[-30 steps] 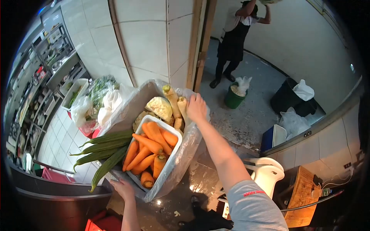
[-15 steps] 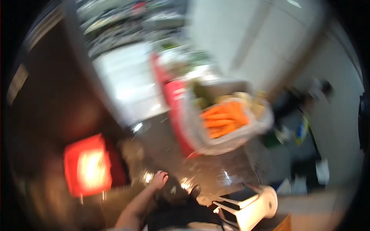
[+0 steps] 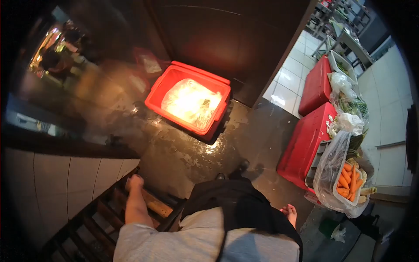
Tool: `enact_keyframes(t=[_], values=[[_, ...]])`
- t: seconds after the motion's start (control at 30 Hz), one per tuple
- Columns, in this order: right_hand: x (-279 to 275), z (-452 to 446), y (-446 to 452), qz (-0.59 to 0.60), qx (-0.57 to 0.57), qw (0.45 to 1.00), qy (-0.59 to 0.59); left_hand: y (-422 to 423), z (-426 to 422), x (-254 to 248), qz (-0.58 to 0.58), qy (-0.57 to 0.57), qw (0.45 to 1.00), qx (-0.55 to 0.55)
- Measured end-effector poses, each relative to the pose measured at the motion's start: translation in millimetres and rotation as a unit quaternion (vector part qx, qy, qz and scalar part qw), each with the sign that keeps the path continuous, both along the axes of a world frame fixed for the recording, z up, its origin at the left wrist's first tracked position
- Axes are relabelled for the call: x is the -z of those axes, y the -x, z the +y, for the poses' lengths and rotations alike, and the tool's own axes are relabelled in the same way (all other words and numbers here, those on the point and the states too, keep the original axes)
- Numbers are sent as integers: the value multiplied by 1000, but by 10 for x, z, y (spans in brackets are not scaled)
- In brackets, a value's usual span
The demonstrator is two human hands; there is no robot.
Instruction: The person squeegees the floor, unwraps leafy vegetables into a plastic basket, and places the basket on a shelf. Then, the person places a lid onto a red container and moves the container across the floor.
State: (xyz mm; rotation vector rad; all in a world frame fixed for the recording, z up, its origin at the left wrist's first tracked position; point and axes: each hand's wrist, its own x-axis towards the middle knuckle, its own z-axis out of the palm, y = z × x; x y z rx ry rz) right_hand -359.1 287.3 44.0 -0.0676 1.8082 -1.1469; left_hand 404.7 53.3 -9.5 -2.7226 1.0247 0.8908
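My left hand [image 3: 135,180] hangs at my left side, over the upper end of a dark wooden slatted frame [image 3: 98,218]. Its fingers are small and unclear, and I cannot tell whether it touches the wood. On the other side, my right hand [image 3: 289,212] hangs low by my hip with fingers loosely apart and nothing in them. Ahead on the wet floor stands a red plastic tub [image 3: 163,109]. In it lies a brightly lit clear plastic bag [image 3: 192,102]; its contents are washed out by glare.
Red bins [image 3: 301,146] line the right side. A plastic-lined crate [image 3: 325,168] holds several carrots [image 3: 349,179]. Greens [image 3: 353,107] and white bags [image 3: 349,124] lie behind it. A dark wall [image 3: 200,39] stands beyond the tub, beside a white-tiled doorway [image 3: 288,83].
My view has swung left, bringing the red tub near the centre and the carrots to the right edge. A pale stool has left view. Both hands now show; only one did before.
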Motion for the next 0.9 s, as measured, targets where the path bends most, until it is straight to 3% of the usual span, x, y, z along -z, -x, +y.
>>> enact_keyframes(t=[0.03,0.07,0.1,0.13,0.2,0.23,0.27,0.37,0.4,0.43,0.47,0.5,0.53,0.57,0.6,0.7,0.77,0.8,0.87,0.9], values=[[77,-4,-23,28,-52,998,-20,366,5,176,-28,6,999,31],[124,-1,-23,118,-208,965,-110,719,-49,314,55,-48,992,103],[294,98,-6,121,-282,950,-51,934,-31,725,191,-71,969,141],[635,198,25,69,-321,932,-155,1432,-105,837,276,-77,951,119],[1154,295,22,-40,-439,827,-348,2298,-333,557,383,-28,886,259],[1311,192,117,52,-445,848,-284,2586,-485,411,410,-2,854,319],[1351,-27,157,142,-446,857,-213,2784,-674,226,426,-3,851,306],[1345,-1134,216,213,-601,752,-166,2948,-1337,-393,461,25,850,252],[1340,-1679,195,205,-547,777,-236,2904,-1528,-513,478,57,849,220],[1209,-2177,161,275,-488,818,-133,2843,-1682,-598,479,111,858,151],[1153,-2712,216,311,-548,766,-124,2624,-1749,-378,487,203,846,76],[1081,-3245,260,300,-561,765,-103,2355,-1805,-344,470,209,857,22],[865,-3711,298,354,-603,714,-15,2109,-1771,-180,415,288,863,7],[731,-4134,231,368,-504,782,9,1827,-1689,-48,447,280,847,-70],[679,-4509,173,375,-435,818,26,1641,-1587,28,495,277,820,-76],[313,-5297,-125,312,-313,889,116,1672,-1598,130,410,89,908,3],[204,-5420,-354,205,-293,922,149,1829,-1797,227,368,-15,925,89],[-12,-5339,-473,189,-308,922,142,1877,-1943,261,362,-42,922,131],[105,-5015,-634,223,-362,898,116,1944,-2221,337,354,-83,908,207],[164,-4744,-719,338,-383,849,140,1940,-2369,367,357,-88,900,235]])
